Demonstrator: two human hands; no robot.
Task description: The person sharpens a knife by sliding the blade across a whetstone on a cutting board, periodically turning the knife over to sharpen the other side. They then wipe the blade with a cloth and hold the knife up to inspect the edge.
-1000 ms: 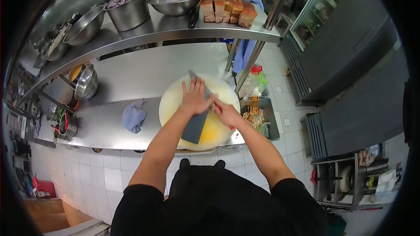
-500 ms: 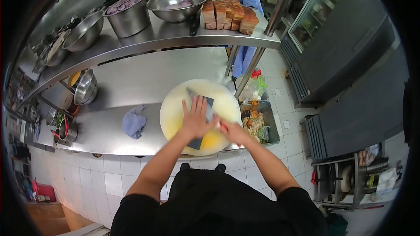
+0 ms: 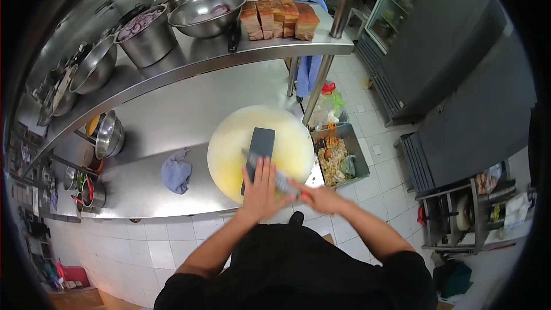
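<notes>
A dark rectangular stone (image 3: 262,142) lies on the round, yellow-stained board (image 3: 229,138). Across the lower part of the stone rests the blade of a knife (image 3: 281,182), blurred by motion. My right hand (image 3: 321,198) is closed round the knife's handle, at the board's lower right edge. My left hand (image 3: 263,194) lies with outstretched fingers on the blade and the stone, its fingertips near the middle of the stone.
A blue cloth (image 3: 176,172) lies on the steel counter (image 3: 155,115) left of the board. The raised shelf (image 3: 201,63) holds bowls, a pot and meat blocks (image 3: 278,18). A bin of scraps (image 3: 338,156) stands right of the board.
Both hands have moved down toward the body, with the knife. More of the stone's upper end now shows. The whole view has shifted slightly.
</notes>
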